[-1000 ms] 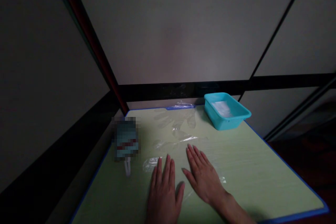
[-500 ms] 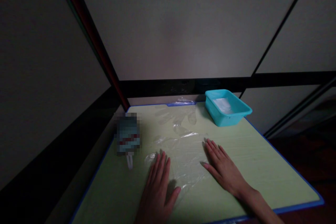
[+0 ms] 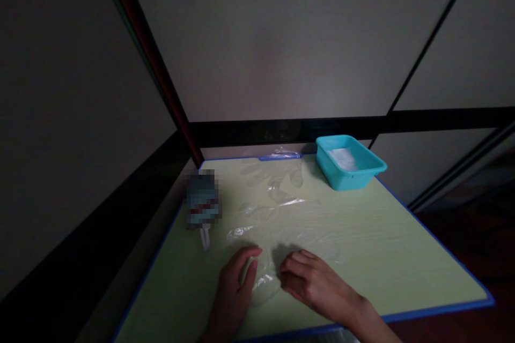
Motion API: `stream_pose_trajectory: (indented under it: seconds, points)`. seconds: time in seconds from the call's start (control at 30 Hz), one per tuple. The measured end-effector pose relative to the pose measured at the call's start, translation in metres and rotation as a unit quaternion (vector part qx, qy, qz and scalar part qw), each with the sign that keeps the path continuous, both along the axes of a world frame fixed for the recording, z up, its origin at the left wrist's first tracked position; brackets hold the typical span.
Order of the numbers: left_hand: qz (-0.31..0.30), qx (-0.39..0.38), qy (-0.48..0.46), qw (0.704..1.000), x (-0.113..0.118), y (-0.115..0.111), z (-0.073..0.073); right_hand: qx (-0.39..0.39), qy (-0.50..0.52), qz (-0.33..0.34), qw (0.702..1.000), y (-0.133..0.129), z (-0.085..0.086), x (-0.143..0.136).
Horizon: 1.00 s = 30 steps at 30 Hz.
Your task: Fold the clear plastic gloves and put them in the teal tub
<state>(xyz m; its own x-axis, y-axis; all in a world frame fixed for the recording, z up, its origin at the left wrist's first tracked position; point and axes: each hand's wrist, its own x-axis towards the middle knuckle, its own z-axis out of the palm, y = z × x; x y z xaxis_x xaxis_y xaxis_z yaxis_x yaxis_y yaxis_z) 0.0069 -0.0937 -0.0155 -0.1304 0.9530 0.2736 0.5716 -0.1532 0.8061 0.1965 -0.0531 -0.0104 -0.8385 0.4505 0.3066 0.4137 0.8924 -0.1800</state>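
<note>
A clear, thin plastic glove (image 3: 266, 282) lies spread on the pale green table, its near end between my two hands. My left hand (image 3: 235, 281) is at the left of this end, thumb and index finger nearly together at the film. On the other side, my right hand (image 3: 309, 278) is curled with its fingertips turned down against the film, partly hidden from me. Both hands appear to pinch the glove, though the transparent edge is hard to follow. Farther back, another clear plastic glove (image 3: 277, 188) lies flat, its finger shapes faintly visible.
A turquoise plastic basket (image 3: 350, 179) with something white inside stands at the back right. At the left edge is a blurred-out item (image 3: 203, 198) with a pale strip below it. Blue edging (image 3: 442, 308) rims the table (image 3: 386, 257); wall panels rise behind and left.
Both hands were lying flat with fingers stretched out on either side of the film. They have drawn closer together towards the near end of the glove, and their fingers have curled in.
</note>
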Motion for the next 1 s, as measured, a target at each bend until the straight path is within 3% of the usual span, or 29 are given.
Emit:
stream_pose_trajectory:
  seconds: [0.2,0.33,0.53,0.77,0.9,1.0]
  points:
    - [-0.01,-0.001,-0.005,1.0,0.0,0.001,-0.002,-0.019,0.0,0.001,1.0,0.002,0.0,-0.001]
    - [0.001,-0.008,-0.007,1.0,0.0,0.0,-0.002,-0.124,0.054,-0.029,0.99,0.001,0.005,0.0]
    - [0.034,0.011,-0.023,0.999,-0.001,-0.001,-0.001,-0.247,0.171,-0.109,0.948,0.005,0.007,-0.001]
    - [0.038,0.004,-0.04,0.998,-0.001,-0.001,-0.001,-0.216,0.076,-0.024,0.973,-0.006,0.006,-0.012]
    - [0.044,0.01,-0.034,0.998,-0.002,-0.001,-0.003,-0.195,0.075,-0.021,0.978,-0.009,0.005,-0.023]
    - [0.054,0.036,-0.03,0.997,-0.003,0.0,-0.004,-0.22,0.122,-0.051,0.966,-0.002,0.009,-0.025]
